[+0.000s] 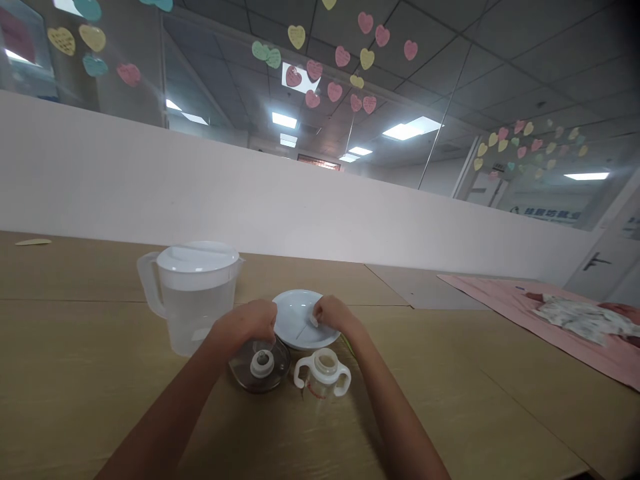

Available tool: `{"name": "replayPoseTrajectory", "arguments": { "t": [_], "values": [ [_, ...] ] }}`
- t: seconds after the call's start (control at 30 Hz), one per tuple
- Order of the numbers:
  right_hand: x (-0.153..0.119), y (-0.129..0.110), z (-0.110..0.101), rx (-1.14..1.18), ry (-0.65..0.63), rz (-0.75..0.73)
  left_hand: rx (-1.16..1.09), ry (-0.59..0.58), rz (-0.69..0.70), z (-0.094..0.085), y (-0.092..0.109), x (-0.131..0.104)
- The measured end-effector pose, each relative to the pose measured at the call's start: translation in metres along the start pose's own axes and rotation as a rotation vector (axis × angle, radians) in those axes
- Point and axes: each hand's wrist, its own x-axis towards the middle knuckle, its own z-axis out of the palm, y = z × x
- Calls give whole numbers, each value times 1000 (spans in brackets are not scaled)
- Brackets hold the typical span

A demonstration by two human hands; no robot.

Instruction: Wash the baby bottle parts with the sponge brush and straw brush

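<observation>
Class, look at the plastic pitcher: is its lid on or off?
On: the white lid sits across the top of the plastic pitcher, covering its mouth.

An office kind of room is shown – heart-shaped notes [343, 56] are stuck on the glass wall [240, 100], and bright flat lights [413, 128] are set in the tiled ceiling [500, 73].

we record two slim, bare forearms [395, 413], smooth in outline and narrowing toward the wrists, one ending in a bare left hand [257, 320], the other in a bare right hand [333, 313].
</observation>
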Motion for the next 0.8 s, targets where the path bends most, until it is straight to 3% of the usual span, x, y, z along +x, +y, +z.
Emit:
{"name": "replayPoseTrajectory", "arguments": {
  "t": [0.13,0.23,0.43,0.53,0.6,0.73,0.8],
  "values": [
    [1,4,16,53,-99,6,121,-96,-60,14,8,3],
    [3,9,9,175,-84,-3,151,-135,-111,20,12,5],
    [-10,7,-44,467,237,48,161,-142,-138,19,10,7],
    [-34,-9,-71,826,317,-5,166,-168,-137,21,10,7],
    [-52,-23,-84,851,196,-72,174,-198,-147,23,11,7],
    [-74,-44,-94,711,-252,-223,177,-232,-168,17,11,2],
    [-78,-49,-93,657,-411,-267,158,-218,-148,8,9,-3]
  ]
}}
